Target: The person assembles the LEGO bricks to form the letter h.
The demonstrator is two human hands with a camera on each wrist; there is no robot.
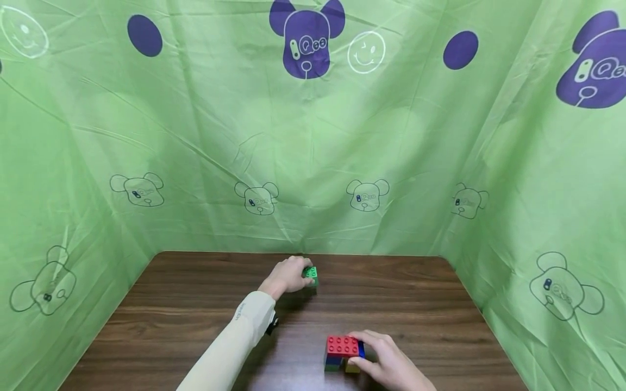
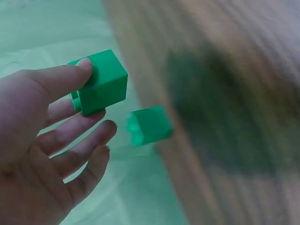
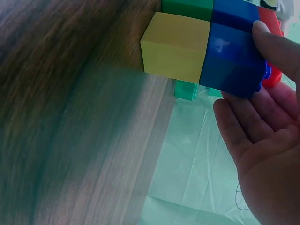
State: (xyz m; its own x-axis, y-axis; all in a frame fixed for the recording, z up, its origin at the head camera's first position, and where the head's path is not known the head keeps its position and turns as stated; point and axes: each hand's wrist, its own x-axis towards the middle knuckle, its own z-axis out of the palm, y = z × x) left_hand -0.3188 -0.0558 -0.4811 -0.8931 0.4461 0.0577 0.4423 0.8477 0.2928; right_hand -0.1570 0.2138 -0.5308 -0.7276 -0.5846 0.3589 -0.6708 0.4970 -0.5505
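Observation:
Over the far part of the table, my left hand (image 1: 289, 275) pinches a green toy brick (image 2: 104, 83) between thumb and fingers, its studs towards the palm. Beyond it, a second green brick (image 2: 152, 125) shows in the left wrist view. At the near side, my right hand (image 1: 388, 361) grips the right end of a built brick structure. A red brick (image 1: 342, 345) with studs spans its top. Blue bricks (image 3: 234, 56) are under the red one, with a yellow brick (image 3: 176, 47) and a green brick (image 3: 187, 8) at the bottom. My right thumb lies on the blue brick.
The brown wooden table (image 1: 401, 293) has its back edge close to a green cloth curtain (image 1: 313, 136), which also hangs along the left and right sides. A dark device (image 1: 271, 325) is at the left wrist.

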